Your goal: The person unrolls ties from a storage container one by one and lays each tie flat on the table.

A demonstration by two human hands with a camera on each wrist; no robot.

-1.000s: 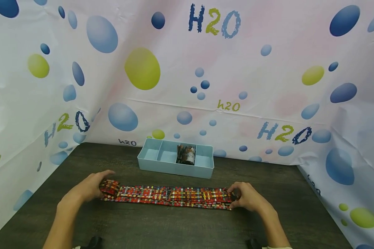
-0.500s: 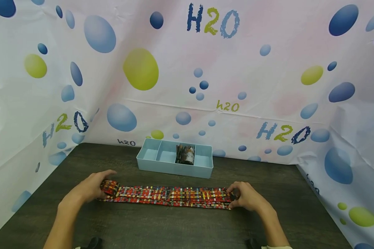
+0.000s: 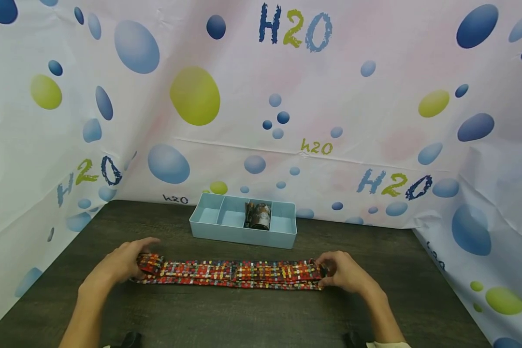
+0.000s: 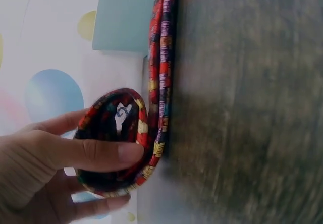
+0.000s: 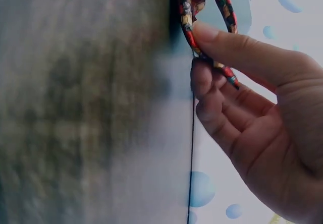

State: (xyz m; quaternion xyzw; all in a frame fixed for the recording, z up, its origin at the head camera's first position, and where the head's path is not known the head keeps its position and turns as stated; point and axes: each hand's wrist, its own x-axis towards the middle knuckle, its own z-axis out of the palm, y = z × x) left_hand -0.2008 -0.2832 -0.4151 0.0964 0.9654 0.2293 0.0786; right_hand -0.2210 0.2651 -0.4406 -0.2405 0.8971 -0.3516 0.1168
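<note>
A necktie (image 3: 200, 268) with a red, yellow and dark woven pattern lies doubled lengthwise across the dark table. Its left end is coiled into an oval loop. My left hand (image 3: 121, 263) holds that coil, the thumb pressed across its open side and the other fingers behind, as the left wrist view shows. A small pale patch (image 4: 122, 115) shows within the coil. At the opposite end, my right hand (image 3: 345, 271) pinches the necktie between thumb and fingertips. The right wrist view shows its layers (image 5: 184, 12) standing on edge and parting above the thumb.
A light blue divided box (image 3: 243, 235) stands behind the necktie, near the back wall. One compartment holds a dark patterned roll (image 3: 261, 216). A white printed sheet (image 3: 352, 121) covers the back wall and both sides.
The head view has drifted slightly. Both hands keep their hold on the necktie's ends with barely any movement.
</note>
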